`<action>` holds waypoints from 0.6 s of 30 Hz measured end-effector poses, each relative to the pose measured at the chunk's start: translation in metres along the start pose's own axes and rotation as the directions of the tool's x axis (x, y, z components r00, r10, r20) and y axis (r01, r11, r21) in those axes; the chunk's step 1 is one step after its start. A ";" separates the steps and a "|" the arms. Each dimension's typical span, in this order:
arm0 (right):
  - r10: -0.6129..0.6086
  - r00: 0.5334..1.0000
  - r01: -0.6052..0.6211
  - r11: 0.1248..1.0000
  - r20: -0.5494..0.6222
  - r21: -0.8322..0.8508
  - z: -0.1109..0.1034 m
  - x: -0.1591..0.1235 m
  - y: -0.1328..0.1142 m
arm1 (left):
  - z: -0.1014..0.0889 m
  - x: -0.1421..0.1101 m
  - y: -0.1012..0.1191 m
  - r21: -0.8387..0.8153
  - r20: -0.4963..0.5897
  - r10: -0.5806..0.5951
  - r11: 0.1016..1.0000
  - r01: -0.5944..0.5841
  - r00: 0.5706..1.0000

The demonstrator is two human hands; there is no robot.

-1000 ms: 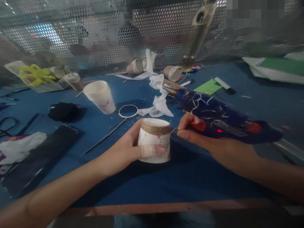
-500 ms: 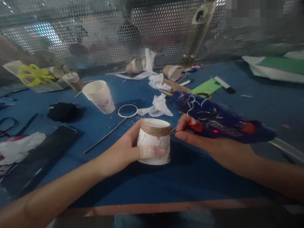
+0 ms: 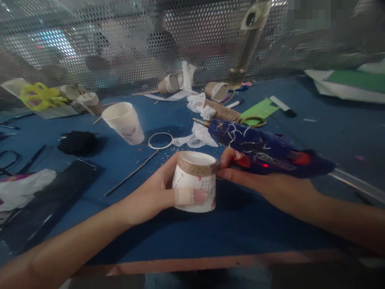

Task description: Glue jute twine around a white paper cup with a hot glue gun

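My left hand (image 3: 164, 188), a bandage round its thumb, is wrapped about a white paper cup (image 3: 195, 196) from the left. Brown twine (image 3: 198, 168) circles the cup's upper rim in several tight rows. Close to the cup's right side, my right hand (image 3: 249, 174) is closed, thumb and forefinger pinching the loose twine end. The same hand carries a dark blue hot glue gun (image 3: 255, 144), nozzle to the left, a red light lit and glue strands on its body. Its grip is mostly hidden by the fingers.
A stack of paper cups (image 3: 124, 122), a ring (image 3: 161, 140), white lace (image 3: 198, 136) and a thin stick (image 3: 132, 172) lie beyond. A twine roll (image 3: 222, 110) sits behind the gun. Yellow scissors (image 3: 39, 96) are left, a black pouch (image 3: 51, 204) nearer. Perforated metal (image 3: 120, 48) closes the back.
My right hand has moved slightly left, its fingertips now against the cup's twine-wrapped rim. The glue gun has shifted left with it. My left hand keeps its hold on the cup.
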State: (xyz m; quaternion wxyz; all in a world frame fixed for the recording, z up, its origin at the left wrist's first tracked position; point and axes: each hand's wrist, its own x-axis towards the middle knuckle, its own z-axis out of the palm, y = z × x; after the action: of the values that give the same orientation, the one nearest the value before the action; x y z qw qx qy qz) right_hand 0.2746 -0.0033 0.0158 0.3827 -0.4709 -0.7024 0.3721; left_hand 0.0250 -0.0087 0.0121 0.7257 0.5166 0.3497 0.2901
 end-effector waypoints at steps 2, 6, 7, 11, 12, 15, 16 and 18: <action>0.010 1.000 -0.009 1.000 0.024 -0.023 0.000 0.000 -0.001 | 0.000 0.000 -0.001 0.005 0.001 0.012 1.000 -0.012 1.000; 0.061 0.997 -0.059 0.998 0.056 -0.034 0.000 0.001 -0.004 | 0.000 0.002 -0.002 0.018 0.003 0.020 1.000 -0.020 1.000; 0.074 0.996 -0.073 0.997 0.058 -0.021 0.000 0.001 -0.005 | 0.000 0.002 -0.002 0.022 0.002 0.016 1.000 -0.016 1.000; 0.118 0.990 -0.120 0.992 0.071 0.030 0.000 0.000 -0.008 | 0.000 0.001 -0.001 0.029 0.022 0.010 1.000 -0.010 1.000; 0.126 0.989 -0.129 0.991 0.077 0.043 0.000 0.000 -0.009 | -0.001 0.000 -0.001 0.030 0.030 0.012 0.999 -0.013 0.999; 0.133 0.986 -0.138 0.989 0.096 0.053 0.000 -0.001 -0.009 | -0.001 0.000 -0.002 0.035 0.035 0.020 0.999 -0.021 0.999; 0.135 0.986 -0.141 0.989 0.101 0.050 0.000 -0.001 -0.009 | -0.001 0.000 -0.002 0.035 0.035 0.023 0.999 -0.024 0.999; 0.145 0.984 -0.150 0.988 0.106 0.045 -0.001 -0.001 -0.008 | -0.001 0.000 -0.002 0.029 0.038 0.024 0.999 -0.025 0.999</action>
State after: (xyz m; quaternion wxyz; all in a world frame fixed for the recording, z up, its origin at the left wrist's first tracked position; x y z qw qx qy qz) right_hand 0.2727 -0.0065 0.0227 0.3296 -0.4917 -0.6742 0.4416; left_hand 0.0247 -0.0085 0.0095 0.7209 0.5367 0.3340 0.2841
